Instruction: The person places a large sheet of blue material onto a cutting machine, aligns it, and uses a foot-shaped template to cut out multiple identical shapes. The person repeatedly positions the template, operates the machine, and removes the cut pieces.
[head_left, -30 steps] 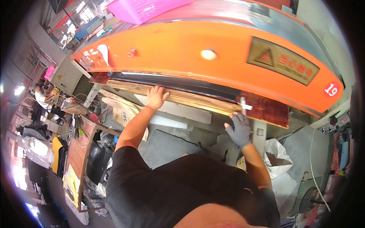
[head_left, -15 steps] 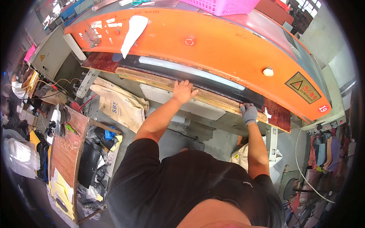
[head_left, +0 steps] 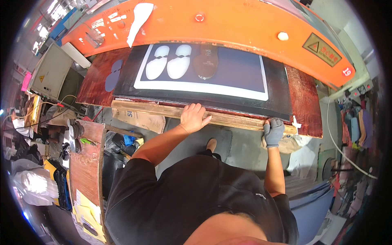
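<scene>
A sliding board with a wooden bar [head_left: 232,119] along its front edge extends out from under an orange press [head_left: 241,20]. My bare left hand [head_left: 192,118] hooks its fingers over the middle of the bar, thumb held apart. Near the bar's right end, my grey-gloved right hand [head_left: 273,131] grips it. On the board's black surface [head_left: 279,92] lies a dark blue sheet [head_left: 241,69] with a white border. White insole shapes [head_left: 178,67] show on its left part, beside a brown sole-shaped piece [head_left: 206,61].
A blue sole-shaped piece [head_left: 112,81] lies on the reddish wooden bed left of the board. A white paper shape [head_left: 141,18] hangs on the press front. To my left stands a wooden table [head_left: 87,163] with yellow sheets. A white cable [head_left: 347,161] hangs at right.
The board has slid out toward me with both hands on its bar, baring the blue sheet and sole shapes. The view has shifted too, and a shoe now shows below.
</scene>
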Tool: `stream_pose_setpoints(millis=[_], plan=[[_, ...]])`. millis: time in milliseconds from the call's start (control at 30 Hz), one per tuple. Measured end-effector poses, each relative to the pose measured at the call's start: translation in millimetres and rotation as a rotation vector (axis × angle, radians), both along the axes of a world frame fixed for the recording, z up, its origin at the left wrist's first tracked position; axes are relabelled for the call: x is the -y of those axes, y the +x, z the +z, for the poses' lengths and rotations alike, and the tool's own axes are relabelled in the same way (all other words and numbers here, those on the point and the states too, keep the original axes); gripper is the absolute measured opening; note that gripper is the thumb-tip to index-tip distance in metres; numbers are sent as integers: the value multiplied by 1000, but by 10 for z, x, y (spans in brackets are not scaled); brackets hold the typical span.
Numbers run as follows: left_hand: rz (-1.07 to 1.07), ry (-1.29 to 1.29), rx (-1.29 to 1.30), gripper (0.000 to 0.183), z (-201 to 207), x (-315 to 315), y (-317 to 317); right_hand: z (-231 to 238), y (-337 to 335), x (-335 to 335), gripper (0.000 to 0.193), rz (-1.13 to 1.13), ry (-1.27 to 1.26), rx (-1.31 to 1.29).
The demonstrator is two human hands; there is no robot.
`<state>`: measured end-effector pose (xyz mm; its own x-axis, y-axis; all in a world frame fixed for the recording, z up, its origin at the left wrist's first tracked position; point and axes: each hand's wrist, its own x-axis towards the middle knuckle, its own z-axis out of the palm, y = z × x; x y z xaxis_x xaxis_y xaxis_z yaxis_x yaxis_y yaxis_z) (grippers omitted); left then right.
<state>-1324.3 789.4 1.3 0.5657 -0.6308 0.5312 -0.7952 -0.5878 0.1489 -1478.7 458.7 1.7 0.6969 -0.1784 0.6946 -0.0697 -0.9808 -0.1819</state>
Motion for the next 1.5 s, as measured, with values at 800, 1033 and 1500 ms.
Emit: stream_pose_setpoints(millis=[800,1033,1500], plan=[[-315,138,-113,52,15,-1802,-600,705,1004,-2969,94,-225,255,-700],[-366,90,-193,54,22,-1923,-690,746,1079,-3053,84,-219,407,-546],[-392,50,-176,56,9,-1938,-653,676,1095,-3255,82,-230,189,-604]])
